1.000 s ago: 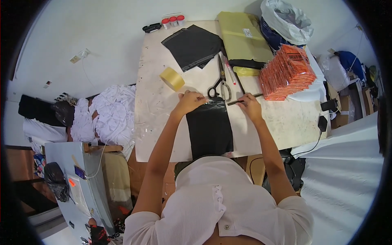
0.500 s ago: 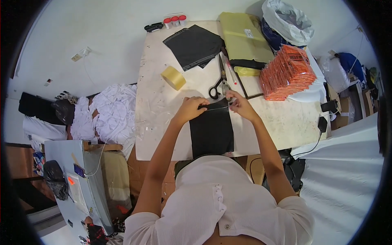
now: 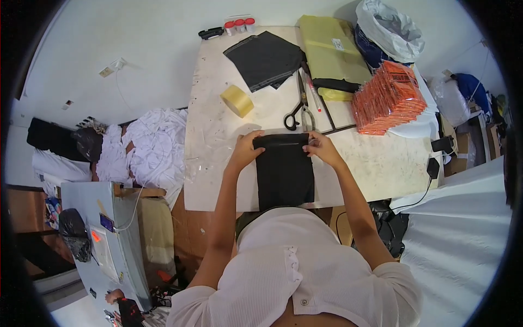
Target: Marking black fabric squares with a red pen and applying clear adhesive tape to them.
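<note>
A black plastic mailing bag (image 3: 285,177) lies lengthwise on the white table in front of me, its near end against my body. The top strip is folded over into a dark band. At the upper left corner my left hand (image 3: 248,149) pinches the bag, thumb on top. Opposite it, my right hand (image 3: 322,148) grips the upper right corner between thumb and fingers. Just beyond the fold lie black-handled scissors (image 3: 297,111). A roll of yellowish tape (image 3: 237,101) rests farther left. More flat black bags (image 3: 265,60) are spread at the back.
On the right stands a stack of orange plastic-wrapped packets (image 3: 388,99). Behind it are a yellow package (image 3: 333,52) and a white-lined sack (image 3: 389,32). Small red-lidded jars (image 3: 239,25) sit at the table's far edge. White cloth (image 3: 155,139) is heaped left of the table (image 3: 210,185).
The bag's top edge has been folded down flat into a band. My left hand has shifted to the left corner and my right hand has come down onto the right one.
</note>
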Demonstrator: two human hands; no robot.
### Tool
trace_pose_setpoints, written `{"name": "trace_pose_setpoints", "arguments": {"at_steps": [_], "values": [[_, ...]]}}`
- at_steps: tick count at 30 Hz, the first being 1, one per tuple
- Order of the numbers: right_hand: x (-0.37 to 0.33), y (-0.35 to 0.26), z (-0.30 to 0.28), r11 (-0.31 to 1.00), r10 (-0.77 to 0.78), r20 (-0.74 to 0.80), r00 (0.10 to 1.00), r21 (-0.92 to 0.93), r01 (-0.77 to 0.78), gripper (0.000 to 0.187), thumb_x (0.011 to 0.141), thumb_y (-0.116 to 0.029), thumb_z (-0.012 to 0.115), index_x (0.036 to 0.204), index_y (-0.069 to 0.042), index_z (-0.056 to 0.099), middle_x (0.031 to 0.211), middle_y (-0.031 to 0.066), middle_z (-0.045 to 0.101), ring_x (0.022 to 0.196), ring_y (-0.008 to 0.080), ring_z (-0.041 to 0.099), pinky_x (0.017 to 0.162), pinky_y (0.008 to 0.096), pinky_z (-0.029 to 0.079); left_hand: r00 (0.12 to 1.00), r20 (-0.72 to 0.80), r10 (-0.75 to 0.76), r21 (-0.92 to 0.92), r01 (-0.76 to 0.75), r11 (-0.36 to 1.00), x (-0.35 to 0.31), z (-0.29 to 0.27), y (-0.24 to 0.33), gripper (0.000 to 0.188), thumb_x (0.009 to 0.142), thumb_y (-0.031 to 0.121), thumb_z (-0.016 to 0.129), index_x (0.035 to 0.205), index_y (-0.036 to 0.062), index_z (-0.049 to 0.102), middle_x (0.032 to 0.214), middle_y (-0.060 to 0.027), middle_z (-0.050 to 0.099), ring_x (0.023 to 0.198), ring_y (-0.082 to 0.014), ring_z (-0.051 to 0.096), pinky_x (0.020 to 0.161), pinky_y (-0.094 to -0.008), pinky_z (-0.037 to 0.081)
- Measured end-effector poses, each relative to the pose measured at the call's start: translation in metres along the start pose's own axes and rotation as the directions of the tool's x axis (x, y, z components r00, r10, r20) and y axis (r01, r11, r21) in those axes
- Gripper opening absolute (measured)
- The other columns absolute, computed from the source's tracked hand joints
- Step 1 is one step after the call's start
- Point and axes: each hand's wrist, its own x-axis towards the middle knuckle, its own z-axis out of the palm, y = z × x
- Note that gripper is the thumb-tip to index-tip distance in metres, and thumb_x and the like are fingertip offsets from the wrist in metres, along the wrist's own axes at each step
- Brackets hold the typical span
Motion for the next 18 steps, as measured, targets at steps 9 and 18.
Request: {"name": "trace_pose_setpoints", "arguments": {"at_steps": [9,18], "values": [[-0.011,0.012,0.003,0.983,0.025,-0.054,0.998,0.181,-0.015,0.029,0.083,-0.010,0.063,0.110,-0.004,0.055,0.091,0.0025,0.057,0.080,0.0130,0.061,0.067,0.0256,0.052,0.912,0.096,-0.399,-0.568,0.380,0.731,-0.019,0.014,-0.005,0.030,0.089,0.008,0.051,0.120,0.0068,0.051,0.089,-0.0049,0.054,0.078,-0.0129,0.057,0.068,-0.0236,0.045],[-0.021,0.006,0.005,0.973,0.062,-0.134,0.989,0.231,-0.030,0.028,0.087,-0.015,0.059,0.113,-0.003,0.057,0.096,0.0055,0.061,0.085,0.0194,0.064,0.068,0.0319,0.055,0.889,0.002,-0.459,-0.682,0.337,0.649,-0.023,0.023,-0.004,0.026,0.090,0.016,0.054,0.112,0.0024,0.056,0.091,-0.0058,0.061,0.080,-0.0128,0.061,0.071,-0.0241,0.048]]}}
